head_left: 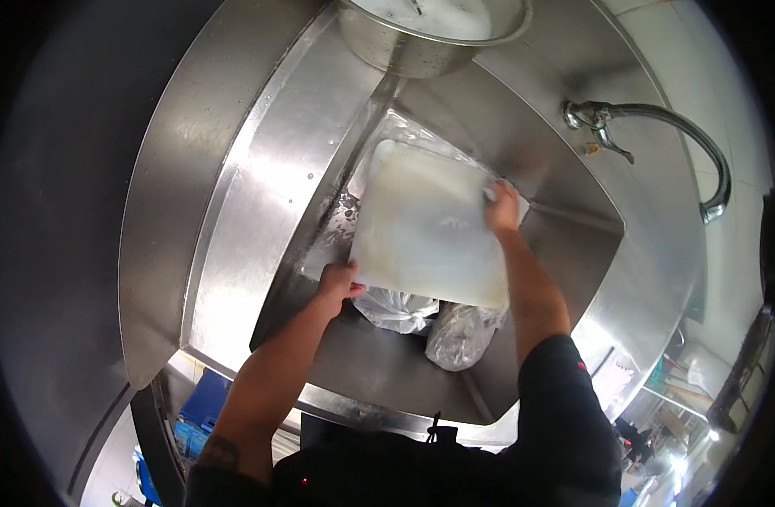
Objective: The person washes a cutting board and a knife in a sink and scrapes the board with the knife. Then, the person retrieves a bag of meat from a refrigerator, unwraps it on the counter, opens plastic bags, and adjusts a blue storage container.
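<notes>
The board looks stiff, probably slippery, best held by opposite edges: left hand clasping eight o'clock, right hand curled at two.

Flat board: milky white, cloudy yellow tint toward the upper left, bluish-grey cast at the centre. Bags below it: clear to whitish, streaked with pale highlights. Sink: silver-grey, darker grey in shaded areas. Pot: silver, with white foam. Faucet: bright chrome. Sleeve: black, marked with a small red spot. Crate: blue. Wall: pale greenish white.
</notes>
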`<state>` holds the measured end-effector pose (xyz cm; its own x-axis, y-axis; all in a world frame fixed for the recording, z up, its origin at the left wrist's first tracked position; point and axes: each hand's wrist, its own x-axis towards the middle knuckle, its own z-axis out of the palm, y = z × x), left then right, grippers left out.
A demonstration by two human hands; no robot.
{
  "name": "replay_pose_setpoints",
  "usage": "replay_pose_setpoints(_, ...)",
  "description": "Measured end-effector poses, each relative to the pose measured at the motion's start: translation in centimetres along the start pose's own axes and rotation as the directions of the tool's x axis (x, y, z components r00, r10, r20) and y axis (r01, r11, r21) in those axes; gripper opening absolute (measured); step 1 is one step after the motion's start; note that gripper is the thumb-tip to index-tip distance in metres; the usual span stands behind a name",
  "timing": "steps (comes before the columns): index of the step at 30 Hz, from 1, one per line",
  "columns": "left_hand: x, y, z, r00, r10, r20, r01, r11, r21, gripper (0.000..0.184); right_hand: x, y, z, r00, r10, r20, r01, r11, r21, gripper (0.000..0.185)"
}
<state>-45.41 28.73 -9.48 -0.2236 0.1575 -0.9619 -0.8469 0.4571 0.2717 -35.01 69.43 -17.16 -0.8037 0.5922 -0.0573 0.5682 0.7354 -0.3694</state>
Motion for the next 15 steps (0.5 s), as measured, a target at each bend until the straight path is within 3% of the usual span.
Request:
replay_pose_setpoints(4,-0.4,0.7,0.6,0.998,0.008,0.063,-0.008,1.0,-0.005,0.036,-10.1,1.3,-5.1,0.978,0.193,-0.075,-0.206,0.943,-0.261,0.048)
replay_pose_setpoints(5,-0.2,0.6,0.5,0.998,0.019,0.068,-0.018,1.0,-0.007,0.036,-12.5,-0.7,-4.8,0.967,0.22,-0.126,-0.248,0.926,-0.283,0.05)
replay_pose_setpoints(7,0.6,-0.4,0.4,0.997,0.039,0.061,-0.034,0.997,-0.076,0.033,-16.2,-5.4,-3.9,0.94,0.336,-0.063,-0.342,0.925,-0.164,0.048)
replay_pose_setpoints(9,0.7,-0.4,0.4,0.997,0.055,0.054,-0.051,0.997,-0.064,0.032,-18.6,-11.6,0.8,0.985,0.171,0.038,-0.171,0.985,-0.009,0.045)
replay_pose_setpoints(10,0.6,-0.4,0.6,0.997,0.067,0.04,-0.065,0.996,-0.066,0.031,-19.1,-15.5,2.7,0.997,-0.065,-0.051,0.063,0.997,-0.039,0.043)
replay_pose_setpoints(12,0.1,0.5,0.4,0.996,0.064,0.064,-0.063,0.998,-0.019,0.032,-16.6,-23.8,1.1,0.976,-0.027,0.214,-0.008,0.987,0.162,0.044)
replay_pose_setpoints(14,-0.1,1.1,-0.1,0.995,0.059,0.078,-0.063,0.997,0.043,0.033,-15.1,-23.6,-0.9,0.951,-0.148,0.27,0.089,0.972,0.219,0.036)
replay_pose_setpoints(15,0.3,0.8,-0.2,0.996,0.058,0.066,-0.058,0.998,0.0,0.032,-15.7,-20.2,-0.2,0.966,-0.161,0.204,0.125,0.976,0.18,0.037)
